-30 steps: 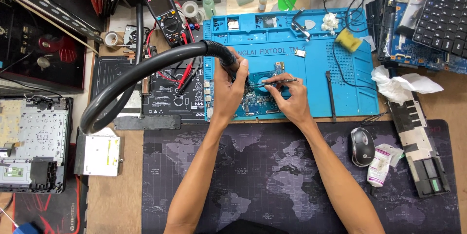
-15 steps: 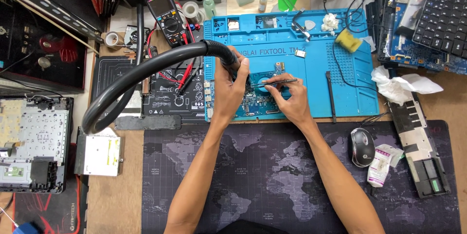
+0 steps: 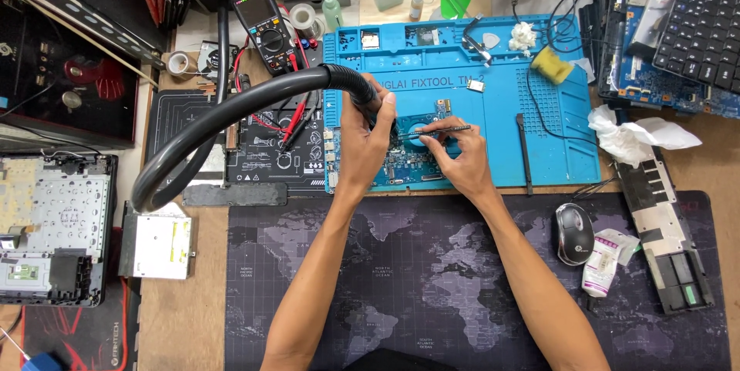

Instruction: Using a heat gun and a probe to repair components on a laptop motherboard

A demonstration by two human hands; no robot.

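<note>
On far blue mat (image 3: 563,147): both hands working a circuit board (image 3: 408,157)
Board lies bare on mat mid-desk, work looks midway, nothing visibly finished; left hand (image 3: 362,144) curled around black hose (image 3: 231,113) nozzle end, aiming it at board; right hand (image 3: 455,157) pinched on thin tweezers (image 3: 439,130), tip over board; multimeter (image 3: 266,28) far left, mouse (image 3: 574,232) near right

Bright, even overhead light, soft shadows, sharp focus throughout.
</note>
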